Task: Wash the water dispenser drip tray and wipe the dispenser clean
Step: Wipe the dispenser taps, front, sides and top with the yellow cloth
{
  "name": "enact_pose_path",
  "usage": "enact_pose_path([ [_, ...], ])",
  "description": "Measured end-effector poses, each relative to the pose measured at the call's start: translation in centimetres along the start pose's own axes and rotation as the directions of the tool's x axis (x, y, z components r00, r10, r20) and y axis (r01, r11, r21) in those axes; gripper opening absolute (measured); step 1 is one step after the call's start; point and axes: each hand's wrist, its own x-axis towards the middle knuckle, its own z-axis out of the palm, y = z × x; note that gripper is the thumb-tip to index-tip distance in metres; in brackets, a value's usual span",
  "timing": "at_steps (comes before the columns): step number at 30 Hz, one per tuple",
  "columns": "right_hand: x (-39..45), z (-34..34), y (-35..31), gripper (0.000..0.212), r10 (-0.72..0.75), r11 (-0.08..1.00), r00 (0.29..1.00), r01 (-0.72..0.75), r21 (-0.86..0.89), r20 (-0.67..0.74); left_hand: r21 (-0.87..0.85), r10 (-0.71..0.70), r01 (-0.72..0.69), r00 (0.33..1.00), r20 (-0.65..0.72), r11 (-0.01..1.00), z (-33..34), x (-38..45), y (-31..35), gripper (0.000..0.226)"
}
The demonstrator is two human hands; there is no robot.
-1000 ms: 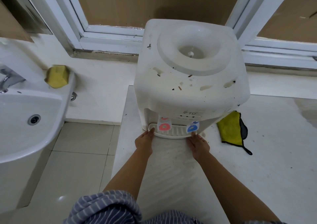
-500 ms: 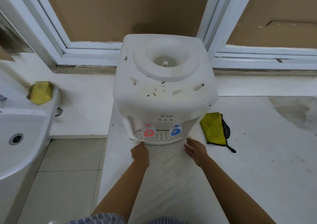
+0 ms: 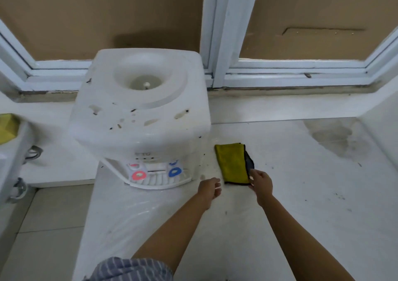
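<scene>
1. your right hand [image 3: 261, 185] is down at the near right corner of the yellow cloth [image 3: 233, 164]; its fingers touch the cloth's dark edge, but whether they pinch it you cannot tell from here.
2. your left hand [image 3: 210, 189] hovers just left of the cloth, fingers loosely curled and holding nothing.
3. the cloth lies flat on the white counter [image 3: 301, 194], stretching away from your right hand, with a grey layer showing along its right side.
4. the drip tray [image 3: 159, 180] is well to the left of your left hand, seated at the foot of the water dispenser [image 3: 140, 113], under the red tap [image 3: 139, 175] and the blue tap [image 3: 174, 171].
5. the dispenser stands ahead and left of both hands; its top carries dark specks and smudges around the round bottle well.
6. between your left hand and the tray there is only bare counter with a few small specks.
7. a wide damp-looking stain [image 3: 331, 134] sits far ahead and to the right of your right hand.
8. far out past your left hand, a yellow sponge [image 3: 7, 128] rests on the edge of a sink [image 3: 13, 162].
9. a window frame [image 3: 226, 44] backed with brown board runs behind everything.
</scene>
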Motion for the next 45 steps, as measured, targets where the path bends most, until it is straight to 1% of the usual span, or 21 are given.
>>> enact_pose_path([
  [4, 2.3, -0.7, -1.5, 0.026, -0.134, 0.959, 0.99, 0.141, -0.245, 0.043, 0.106, 0.057, -0.057, 0.998, 0.01, 0.993, 4.0, 2.5, 1.6, 0.014],
  [7, 4.1, -0.6, -1.8, 0.036, -0.131, 0.932, 0.978, 0.178, -0.315, 0.166, 0.193, 0.063, -0.054, 0.997, -0.038, 0.98, 5.7, 4.4, 1.9, 0.026],
  [11, 5.9, 0.0, -1.7, 0.053, -0.089, 0.923, 0.959, 0.181, -0.34, 0.268, 0.239, 0.066, -0.038, 0.992, -0.11, 0.97, 6.1, 8.0, 1.3, 0.07],
  [14, 6.1, 0.6, -2.4, 0.053, -0.018, 0.916, 0.962, 0.126, -0.38, 0.274, 0.229, 0.053, -0.029, 0.993, -0.101, 0.973, 7.1, 5.1, 2.5, 0.053],
  [16, 6.1, 0.9, -2.2, 0.043, 0.011, 0.896, 0.949, 0.13, -0.424, 0.314, 0.262, 0.053, -0.017, 0.99, -0.129, 0.965, 7.3, 4.7, 2.5, 0.055],
  [18, 5.6, 0.8, -1.8, 0.034, 0.0, 0.931, 0.929, 0.135, -0.339, 0.37, 0.289, 0.051, -0.008, 0.989, -0.138, 0.957, 7.2, 4.7, 2.1, 0.068],
  [20, 4.7, 0.3, -1.3, 0.031, -0.007, 0.981, 0.934, 0.076, -0.18, 0.357, 0.289, 0.088, -0.036, 0.981, -0.171, 0.957, 6.7, 4.3, 1.6, 0.083],
  [21, 4.2, 0.1, -1.1, 0.029, -0.013, 0.995, 0.934, 0.048, -0.088, 0.357, 0.29, 0.119, -0.065, 0.978, -0.174, 0.955, 6.2, 4.1, 1.4, 0.081],
  [23, 2.9, -0.4, -1.2, 0.022, -0.003, 0.998, 0.929, -0.02, 0.057, 0.371, 0.247, 0.196, -0.156, 0.969, -0.15, 0.956, 5.3, 3.2, 1.0, 0.064],
  [24, 2.3, -0.6, -1.1, 0.02, 0.021, 0.989, 0.923, -0.074, 0.126, 0.383, 0.207, 0.217, -0.187, 0.968, -0.13, 0.96, 4.6, 3.1, 0.7, 0.067],
  [25, 1.7, -0.8, -1.0, 0.023, 0.049, 0.969, 0.915, -0.141, 0.202, 0.401, 0.166, 0.239, -0.221, 0.966, -0.098, 0.961, 4.1, 2.8, 0.4, 0.068],
  [26, 1.1, -1.0, -0.9, 0.03, 0.072, 0.945, 0.902, -0.198, 0.261, 0.425, 0.14, 0.265, -0.252, 0.961, -0.083, 0.958, 3.5, 2.3, 0.1, 0.061],
  [28, -0.6, -1.3, -1.0, 0.044, 0.114, 0.906, 0.862, -0.294, 0.304, 0.493, 0.122, 0.314, -0.304, 0.947, -0.074, 0.945, 2.4, 1.3, -0.4, 0.035],
  [30, -2.2, -1.4, -0.9, 0.052, 0.173, 0.86, 0.794, -0.411, 0.304, 0.583, 0.111, 0.339, -0.33, 0.937, -0.083, 0.938, 1.2, 0.5, -0.9, 0.047],
  [32, -3.9, -1.4, -0.7, 0.058, 0.19, 0.832, 0.69, -0.491, 0.258, 0.698, 0.095, 0.323, -0.317, 0.945, -0.053, 0.943, 0.1, -0.7, -1.2, 0.061],
  [33, -4.9, -1.3, -0.6, 0.059, 0.188, 0.834, 0.645, -0.503, 0.226, 0.741, 0.103, 0.324, -0.32, 0.945, -0.034, 0.942, -0.4, -1.4, -1.4, 0.06],
  [34, -5.8, -1.0, -0.6, 0.058, 0.184, 0.852, 0.627, -0.485, 0.195, 0.757, 0.119, 0.32, -0.315, 0.947, -0.029, 0.942, -1.0, -2.0, -1.6, 0.054],
  [35, -6.7, -0.6, -0.5, 0.057, 0.172, 0.869, 0.631, -0.459, 0.185, 0.756, 0.114, 0.332, -0.327, 0.943, -0.031, 0.938, -1.6, -2.5, -1.7, 0.048],
  [39, -10.5, 1.8, 0.1, 0.051, 0.097, 0.886, 0.718, -0.378, 0.268, 0.689, -0.012, 0.349, -0.35, 0.935, -0.056, 0.937, -4.0, -4.7, -2.6, 0.047],
  [42, -13.1, 3.9, 1.0, 0.051, 0.059, 0.859, 0.723, -0.388, 0.334, 0.688, -0.081, 0.322, -0.323, 0.946, -0.034, 0.943, -5.7, -6.5, -2.5, 0.035],
  [45, -15.0, 5.5, 1.5, 0.054, 0.076, 0.806, 0.74, -0.44, 0.396, 0.669, -0.103, 0.299, -0.302, 0.953, -0.038, 0.948, -7.6, -7.2, -2.1, 0.04],
])
